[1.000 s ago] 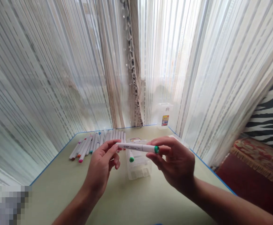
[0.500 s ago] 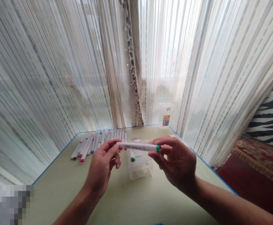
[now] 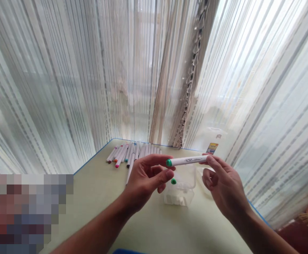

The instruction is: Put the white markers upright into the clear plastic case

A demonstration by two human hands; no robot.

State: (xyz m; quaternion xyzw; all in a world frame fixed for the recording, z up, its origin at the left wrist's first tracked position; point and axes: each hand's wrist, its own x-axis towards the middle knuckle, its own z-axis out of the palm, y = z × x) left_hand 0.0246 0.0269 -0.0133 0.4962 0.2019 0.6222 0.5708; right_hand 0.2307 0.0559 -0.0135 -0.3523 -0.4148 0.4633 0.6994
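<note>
I hold a white marker (image 3: 187, 161) level above the table, its green cap pointing left. My right hand (image 3: 225, 185) pinches the marker's right end with its fingertips. My left hand (image 3: 147, 178) is curled, its index fingertip and thumb meeting at the green cap. Below the marker stands a small clear plastic box (image 3: 182, 195), and a second green-capped marker (image 3: 173, 181) sticks up out of it.
A row of several white markers with coloured caps (image 3: 131, 152) lies at the back left of the pale green table (image 3: 103, 197), which has a blue edge. A clear lidded container (image 3: 214, 141) stands at the back right. Sheer curtains enclose the table on both sides.
The marker has been turned end for end: its green cap was at my right hand and is now at my left. The head view has swung to the left.
</note>
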